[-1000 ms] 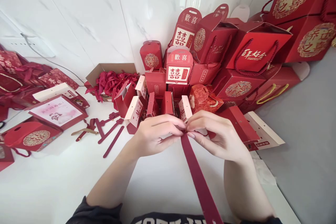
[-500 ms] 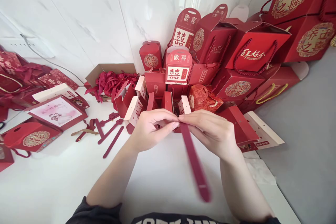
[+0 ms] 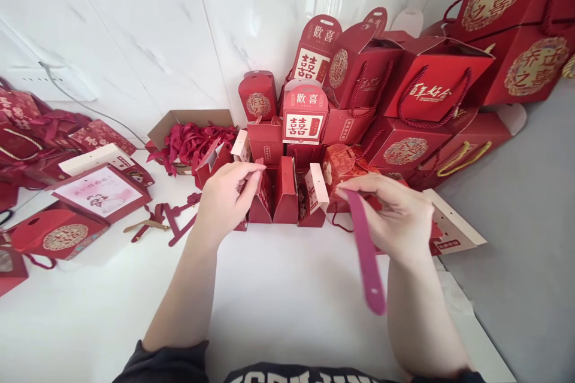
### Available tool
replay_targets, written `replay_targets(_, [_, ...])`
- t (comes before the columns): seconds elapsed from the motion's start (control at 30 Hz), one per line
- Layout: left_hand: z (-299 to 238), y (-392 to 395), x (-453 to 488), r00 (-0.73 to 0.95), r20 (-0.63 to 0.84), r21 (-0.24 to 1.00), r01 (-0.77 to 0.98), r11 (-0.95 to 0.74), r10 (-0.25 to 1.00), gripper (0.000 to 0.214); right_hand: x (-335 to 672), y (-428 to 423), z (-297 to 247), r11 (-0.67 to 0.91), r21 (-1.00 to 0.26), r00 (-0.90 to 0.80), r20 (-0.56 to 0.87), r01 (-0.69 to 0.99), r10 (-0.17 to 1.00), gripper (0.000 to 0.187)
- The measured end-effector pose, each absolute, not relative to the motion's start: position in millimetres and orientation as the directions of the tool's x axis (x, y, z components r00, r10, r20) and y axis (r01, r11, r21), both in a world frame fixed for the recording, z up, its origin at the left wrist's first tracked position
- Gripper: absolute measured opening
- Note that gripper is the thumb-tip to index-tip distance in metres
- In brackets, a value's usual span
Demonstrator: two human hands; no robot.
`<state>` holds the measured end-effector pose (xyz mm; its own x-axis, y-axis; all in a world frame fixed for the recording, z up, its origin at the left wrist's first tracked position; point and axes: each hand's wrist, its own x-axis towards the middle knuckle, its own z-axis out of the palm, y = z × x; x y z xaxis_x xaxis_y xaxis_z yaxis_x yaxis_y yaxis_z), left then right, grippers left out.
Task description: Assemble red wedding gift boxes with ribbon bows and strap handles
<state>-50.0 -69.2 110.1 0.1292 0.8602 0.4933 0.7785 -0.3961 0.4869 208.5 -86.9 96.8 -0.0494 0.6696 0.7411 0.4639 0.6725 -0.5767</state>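
Magenta strap [image 3: 366,251], lengthwise downward, slightly rightward

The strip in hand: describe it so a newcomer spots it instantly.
Over the white tabletop, find the right hand. A long, flat, purplish-red strip hangs from it, its lower end rounded with a pale spot. Unlike the darker strips lying at left, it is held in the air.
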Motion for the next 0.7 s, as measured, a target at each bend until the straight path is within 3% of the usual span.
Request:
replay_targets(0.1, [103, -64, -48, 0.138, 0.376, 0.266, 0.931, -0.249, 0.916, 0.039, 217, -89, 99, 0.625, -0.637, 0.055, 0.719, 0.452, 0.693, 0.012])
replay_targets(0.2, [91, -57, -42, 0.115, 0.266, 0.156, 0.975, -0.160, 0.957, 0.046, 223, -89, 100, 0.608, -0.663, 0.074, 0.700, 0.436, 0.710, 0.014])
replay_targets(0.4, [86, -48, -54, -0.038, 0.170, 0.318, 0.948, -0.018, 0.985, 0.049, 228, -87, 103, 0.588, -0.665, 0.030, 0.674, 0.461, 0.738, 0.018])
replay_targets(0.5, [95, -53, -64, -0.104, 0.221, 0.353, 0.936, 0.020, 0.970, 0.040, 228, -89, 106, 0.594, -0.658, -0.009, 0.666, 0.463, 0.746, 0.018])
replay_targets(0.7, [121, -78, -83, -0.170, 0.429, 0.487, 0.871, -0.069, 0.887, 0.029, 226, -92, 109, 0.614, -0.642, -0.053, 0.670, 0.460, 0.740, 0.017])
